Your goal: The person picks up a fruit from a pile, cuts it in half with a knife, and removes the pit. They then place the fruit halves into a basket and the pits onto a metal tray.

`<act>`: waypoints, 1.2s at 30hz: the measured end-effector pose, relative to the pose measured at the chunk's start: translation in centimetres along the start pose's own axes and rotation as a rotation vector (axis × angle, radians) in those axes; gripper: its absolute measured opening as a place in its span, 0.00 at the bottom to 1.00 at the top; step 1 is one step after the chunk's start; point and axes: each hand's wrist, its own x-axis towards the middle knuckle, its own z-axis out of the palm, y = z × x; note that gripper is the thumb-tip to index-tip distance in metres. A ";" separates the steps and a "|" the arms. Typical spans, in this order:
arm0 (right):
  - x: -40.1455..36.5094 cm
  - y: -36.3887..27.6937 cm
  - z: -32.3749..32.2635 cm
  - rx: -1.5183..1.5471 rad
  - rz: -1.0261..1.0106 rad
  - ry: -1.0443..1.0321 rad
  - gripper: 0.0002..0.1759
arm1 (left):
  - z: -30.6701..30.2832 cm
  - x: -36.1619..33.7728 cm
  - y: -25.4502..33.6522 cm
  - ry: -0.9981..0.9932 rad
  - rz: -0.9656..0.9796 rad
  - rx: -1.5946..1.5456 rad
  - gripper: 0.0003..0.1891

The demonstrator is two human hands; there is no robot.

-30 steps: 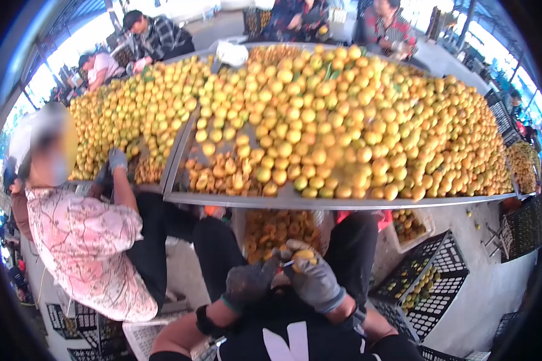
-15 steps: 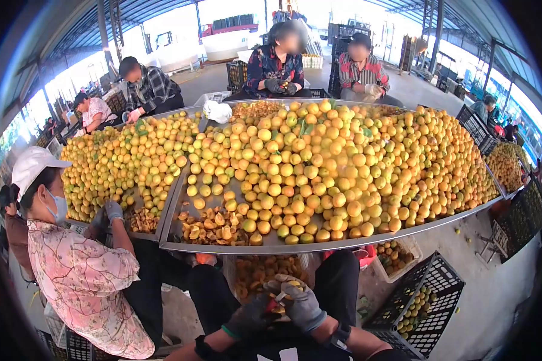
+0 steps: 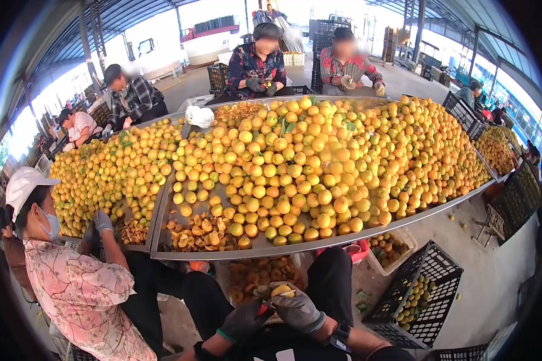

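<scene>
My right hand (image 3: 298, 310), in a grey glove, is closed round a yellow-orange fruit (image 3: 283, 290) that looks like an apricot. My left hand (image 3: 245, 319), in a darker glove, is closed on a small red-handled tool (image 3: 262, 309); its working end is mostly hidden at the fruit. Both hands meet above my lap. Just beyond them, between my knees, a crate (image 3: 305, 262) holds cut fruit pieces (image 3: 256, 274). The metal table (image 3: 265, 248) ahead carries a heap of whole fruit (image 3: 319, 174), with cut halves (image 3: 202, 233) near its front left corner.
A person in a pink patterned shirt (image 3: 78, 283) sits close on my left. Several people work across the table. To my right stand a black crate (image 3: 445, 283) with greenish fruit and a pale crate (image 3: 411, 240). A white bag (image 3: 199, 117) lies at the table's far edge.
My view has turned slightly, shifting the scene left. My hands stay together at the fruit, while the red handle has moved a little left and down from it.
</scene>
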 end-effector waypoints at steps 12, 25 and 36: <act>0.2 -0.9 2.3 -0.211 -0.002 0.114 0.21 | 3.6 -1.2 -3.9 0.083 0.032 0.180 0.25; 1.5 -0.6 3.2 -0.104 -0.080 0.185 0.26 | 2.8 -0.1 -3.3 0.149 0.019 0.223 0.30; 0.6 -1.5 3.5 0.000 -0.023 0.152 0.18 | -1.2 -0.5 1.5 0.202 -0.038 0.215 0.23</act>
